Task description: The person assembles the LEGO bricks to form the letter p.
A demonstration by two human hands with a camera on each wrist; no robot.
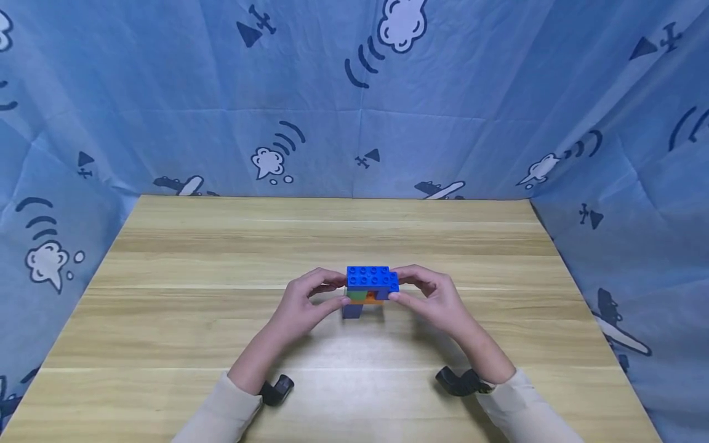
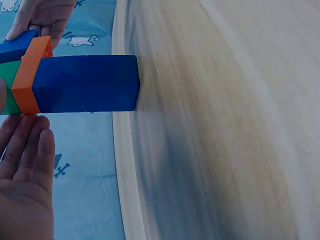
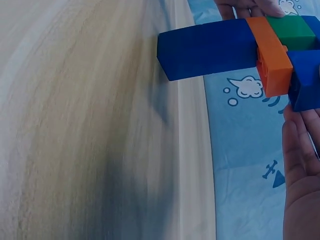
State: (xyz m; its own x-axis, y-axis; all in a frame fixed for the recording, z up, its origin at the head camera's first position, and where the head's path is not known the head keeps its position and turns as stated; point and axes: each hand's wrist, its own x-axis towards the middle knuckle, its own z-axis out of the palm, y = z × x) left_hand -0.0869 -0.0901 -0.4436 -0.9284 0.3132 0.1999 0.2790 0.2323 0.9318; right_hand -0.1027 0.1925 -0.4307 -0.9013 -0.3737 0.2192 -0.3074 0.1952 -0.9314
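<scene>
A small structure of toy building bricks stands between both hands. Its base is a tall blue column [image 1: 352,312] [image 2: 85,83], which meets the table. On that lies an orange brick [image 1: 372,302] [image 3: 270,60], carrying a green brick [image 1: 357,295] [image 3: 292,32] on the left and a blue brick [image 1: 383,295] [image 3: 305,75] on the right. A studded blue brick [image 1: 368,279] spans the top. My left hand [image 1: 304,301] pinches the left end, thumb in front, fingers behind. At the right end, my right hand [image 1: 440,301] pinches the blue brick the same way.
The structure stands on a wood-grain table [image 1: 194,295]. Blue printed cloth [image 1: 310,74] hangs behind and along both sides. Black wrist straps [image 1: 279,389] sit at both cuffs, close over the tabletop.
</scene>
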